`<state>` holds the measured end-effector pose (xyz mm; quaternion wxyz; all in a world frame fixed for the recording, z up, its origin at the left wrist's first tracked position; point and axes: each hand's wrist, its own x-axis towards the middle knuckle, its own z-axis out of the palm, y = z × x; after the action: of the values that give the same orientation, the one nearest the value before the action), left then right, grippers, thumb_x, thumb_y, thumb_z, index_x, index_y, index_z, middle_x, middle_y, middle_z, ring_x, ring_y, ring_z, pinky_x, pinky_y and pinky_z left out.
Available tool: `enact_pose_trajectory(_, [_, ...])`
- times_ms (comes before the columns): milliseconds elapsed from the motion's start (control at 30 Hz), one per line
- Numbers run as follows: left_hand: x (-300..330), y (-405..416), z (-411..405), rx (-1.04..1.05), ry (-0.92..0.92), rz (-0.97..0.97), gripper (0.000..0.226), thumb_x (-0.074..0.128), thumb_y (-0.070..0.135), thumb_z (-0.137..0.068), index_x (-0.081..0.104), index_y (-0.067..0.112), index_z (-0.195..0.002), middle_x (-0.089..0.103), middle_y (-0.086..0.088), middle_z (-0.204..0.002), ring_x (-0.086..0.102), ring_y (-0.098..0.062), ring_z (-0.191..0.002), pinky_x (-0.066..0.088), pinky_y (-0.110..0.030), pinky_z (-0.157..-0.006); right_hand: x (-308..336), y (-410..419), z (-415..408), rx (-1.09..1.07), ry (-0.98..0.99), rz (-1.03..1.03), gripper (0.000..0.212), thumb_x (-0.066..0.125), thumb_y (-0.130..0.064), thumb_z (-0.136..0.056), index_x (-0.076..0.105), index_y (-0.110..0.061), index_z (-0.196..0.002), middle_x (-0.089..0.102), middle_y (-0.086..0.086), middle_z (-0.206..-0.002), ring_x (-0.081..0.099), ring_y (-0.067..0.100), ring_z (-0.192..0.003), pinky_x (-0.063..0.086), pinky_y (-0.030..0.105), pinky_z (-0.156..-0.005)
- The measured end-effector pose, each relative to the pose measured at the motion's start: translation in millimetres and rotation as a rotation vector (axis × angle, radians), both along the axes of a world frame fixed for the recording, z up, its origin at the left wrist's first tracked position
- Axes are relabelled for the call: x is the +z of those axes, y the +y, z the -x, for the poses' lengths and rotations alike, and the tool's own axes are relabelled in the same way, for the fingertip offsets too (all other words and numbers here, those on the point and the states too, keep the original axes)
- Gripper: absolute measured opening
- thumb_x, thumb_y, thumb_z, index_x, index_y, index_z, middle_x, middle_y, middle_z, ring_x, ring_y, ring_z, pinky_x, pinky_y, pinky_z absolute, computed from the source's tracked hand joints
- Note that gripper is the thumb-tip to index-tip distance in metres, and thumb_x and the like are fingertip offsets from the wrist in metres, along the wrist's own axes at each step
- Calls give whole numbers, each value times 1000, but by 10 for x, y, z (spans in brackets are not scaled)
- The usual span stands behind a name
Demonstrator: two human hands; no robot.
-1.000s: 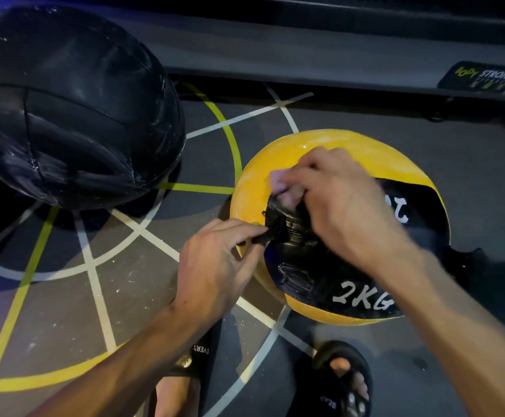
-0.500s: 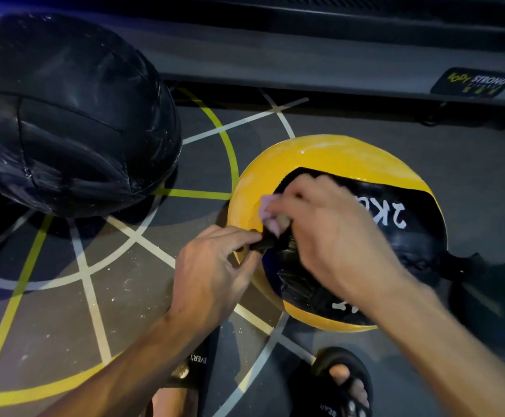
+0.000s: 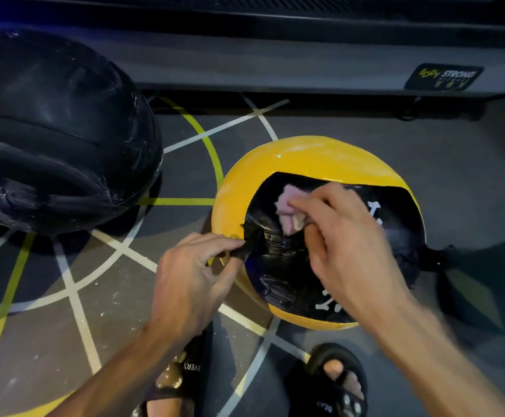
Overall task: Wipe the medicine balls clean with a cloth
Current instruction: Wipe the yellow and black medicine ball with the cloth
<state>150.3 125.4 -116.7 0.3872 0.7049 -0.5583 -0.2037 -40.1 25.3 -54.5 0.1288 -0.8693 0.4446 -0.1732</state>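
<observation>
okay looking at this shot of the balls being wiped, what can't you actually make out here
All in the head view:
- Weight lettering on the yellow ball: mostly covered by the right hand.
- Pink cloth: partly hidden under that hand's fingers.
- Black tab pinched by the left hand: too dark to identify.
- Big black ball: cut off by the left edge.

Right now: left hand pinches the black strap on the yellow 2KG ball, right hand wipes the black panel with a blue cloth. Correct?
Not quite. The cloth is pink, not blue, per the head view. The rest holds: left hand pinches the strap, right hand wipes the yellow ball.
</observation>
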Motion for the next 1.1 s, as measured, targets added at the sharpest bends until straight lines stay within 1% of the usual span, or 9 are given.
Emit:
enact_pose_trajectory(167, [31, 11, 35, -7, 41, 7, 17, 74, 30, -90, 77, 39, -104, 67, 36, -101, 66, -5, -97, 61, -38, -65, -28, -166, 548, -176, -106, 15, 36, 63, 0, -91, 72, -18, -121, 60, -4, -106, 58, 15, -96, 40, 20, -84])
enact_pose_trajectory(333, [121, -44, -9, -38, -106, 9, 35, 82, 15, -83, 75, 30, -114, 67, 21, -112, 60, -8, -103, 50, -31, -85, -14, -206, 1138, -522, -205, 9, 16, 69, -22, -96, 76, -21, -110, 66, 1, -96, 64, 21, -87, 49, 33, -81])
enact_pose_trajectory(467, [131, -167, 27, -107, -134, 43, 32, 80, 19, -87, 77, 26, -118, 70, 15, -117, 62, -15, -105, 45, -22, -91, -117, -71, 1080, -631, -193, -33, 17, 67, -23, -95, 75, -21, -110, 59, -2, -91, 59, 15, -80, 46, 29, -80])
enact_pose_trajectory(633, [68, -281, 94, -105, -53, 80, 27, 78, 21, -89, 78, 28, -115, 71, 18, -116, 65, -9, -109, 54, -44, -94, -16, 145, 465, -449, -243, 19, 25, 64, -6, -92, 74, -19, -111, 57, -9, -100, 55, 1, -86, 41, 15, -83])
enact_pose_trajectory(700, [54, -319, 109, -123, -59, 71, 30, 80, 17, -89, 78, 31, -115, 70, 20, -117, 65, -10, -110, 53, -52, -90, -10, 285, 152, -262, -222, -37, 29, 60, -5, -93, 70, -15, -118, 57, -12, -112, 53, -2, -106, 49, 27, -101])
enact_pose_trajectory(800, [32, -338, 94, -126, -134, 65, 34, 81, 19, -88, 76, 37, -116, 70, 22, -118, 65, -11, -108, 51, -53, -87, -55, 348, 85, -105, -115, 0, 36, 53, -12, -93, 64, -13, -128, 58, -1, -115, 53, 13, -104, 58, 39, -83])
enact_pose_trajectory(900, [14, -322, 69, -116, -148, 82, 29, 79, 28, -91, 75, 37, -119, 68, 24, -120, 63, -13, -107, 50, -53, -88, -134, 178, 471, -208, -137, 46, 27, 65, -15, -94, 69, -18, -120, 54, -9, -107, 44, -3, -98, 46, 18, -90])
enact_pose_trajectory(1033, [35, -380, 111, -128, -145, 91, 29, 78, 25, -93, 75, 36, -120, 69, 22, -120, 62, -14, -108, 50, -54, -90, -191, -144, 1041, -591, -131, 31, 23, 62, -13, -94, 72, -17, -115, 55, -1, -99, 58, 26, -94, 38, 28, -79])
enact_pose_trajectory(1100, [57, -409, 136, -133, -150, 80, 32, 77, 22, -91, 74, 37, -120, 68, 24, -121, 61, -12, -108, 49, -54, -93, -154, -99, 973, -599, -192, 29, 26, 60, -6, -92, 72, -19, -111, 52, -8, -97, 59, 22, -94, 41, 24, -84])
